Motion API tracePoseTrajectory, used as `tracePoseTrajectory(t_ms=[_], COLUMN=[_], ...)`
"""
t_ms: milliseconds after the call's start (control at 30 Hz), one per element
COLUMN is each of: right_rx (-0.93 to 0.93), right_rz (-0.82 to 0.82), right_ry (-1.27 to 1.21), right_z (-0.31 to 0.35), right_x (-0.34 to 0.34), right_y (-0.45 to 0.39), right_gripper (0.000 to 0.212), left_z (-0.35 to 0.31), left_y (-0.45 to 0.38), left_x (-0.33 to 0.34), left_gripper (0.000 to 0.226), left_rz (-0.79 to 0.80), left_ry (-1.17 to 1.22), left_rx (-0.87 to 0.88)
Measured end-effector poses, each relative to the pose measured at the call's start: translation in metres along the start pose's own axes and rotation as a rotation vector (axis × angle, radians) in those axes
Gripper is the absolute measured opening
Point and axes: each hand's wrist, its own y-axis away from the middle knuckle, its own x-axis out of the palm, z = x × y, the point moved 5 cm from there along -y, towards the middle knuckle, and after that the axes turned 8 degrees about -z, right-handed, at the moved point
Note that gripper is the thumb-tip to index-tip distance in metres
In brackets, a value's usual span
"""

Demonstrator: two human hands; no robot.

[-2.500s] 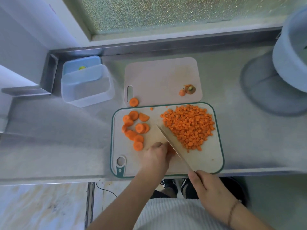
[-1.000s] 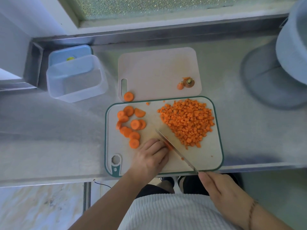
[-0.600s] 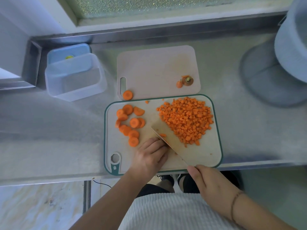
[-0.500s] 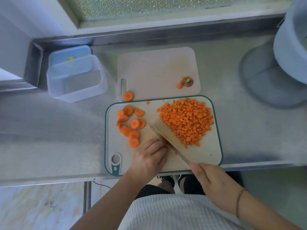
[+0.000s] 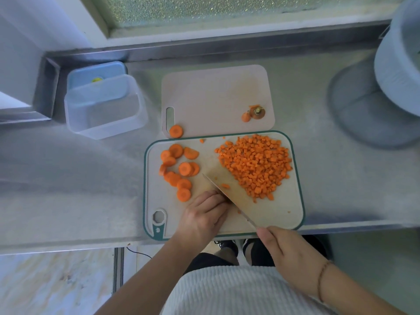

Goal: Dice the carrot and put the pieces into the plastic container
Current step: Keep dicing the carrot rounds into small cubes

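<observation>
Diced carrot [image 5: 255,165] lay heaped on the green-rimmed cutting board [image 5: 293,212], slices [image 5: 179,171] to its left. The right hand [image 5: 288,252] gripped the knife [image 5: 229,196]; the left hand [image 5: 203,215], fingers curled, held down a piece beside the blade. The plastic container [image 5: 104,108] stood apart on the worktop [image 5: 68,173]

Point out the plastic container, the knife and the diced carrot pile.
plastic container [image 5: 136,114]: head view, right wall.
knife [image 5: 236,196]: head view, flat of the blade.
diced carrot pile [image 5: 254,164]: head view, middle of the heap.
</observation>
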Motion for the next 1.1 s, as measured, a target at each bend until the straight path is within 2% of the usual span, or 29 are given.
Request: tracePoseTrajectory(t_ms=[67, 200, 467, 633, 767, 933, 1033, 1100], right_rx=[0.005, -0.027, 0.013, -0.036, 0.032, 0.120, 0.102, 0.119], right_rz=[-0.024, -0.018, 0.028, 0.019, 0.026, 0.098, 0.176, 0.173], right_ry=[-0.040, -0.086, 0.099, -0.036, -0.156, -0.042, -0.089, -0.157], right_z=[0.007, 0.000, 0.000, 0.003, 0.014, 0.003, 0.006, 0.002], right_x=[-0.007, -0.014, -0.005, 0.003, -0.018, -0.020, -0.011, -0.011], right_y=[-0.001, 0.014, 0.018, 0.007, 0.016, 0.023, 0.016, 0.013], right_gripper=[0.057, 0.053, 0.046, 0.061, 0.033, 0.041, 0.043, 0.043], left_z=[0.000, 0.001, 0.000, -0.001, 0.002, 0.012, 0.015, 0.016], left_y=[0.002, 0.007, 0.008, 0.007, 0.008, 0.013, 0.013, 0.012], left_x=[-0.003, -0.009, -0.008, -0.009, -0.017, -0.039, -0.044, -0.043], left_gripper=[0.006, 0.005, 0.006, 0.009, 0.009, 0.012, 0.009, 0.008], left_rz=[0.007, -0.008, -0.004, -0.032, -0.064, -0.177, -0.153, -0.126], left_ry=[-0.005, -0.042, -0.090, -0.096, -0.074, -0.072, -0.114, -0.134], left_rx=[0.008, 0.004, 0.017, 0.027, 0.000, -0.090, -0.048, -0.008])
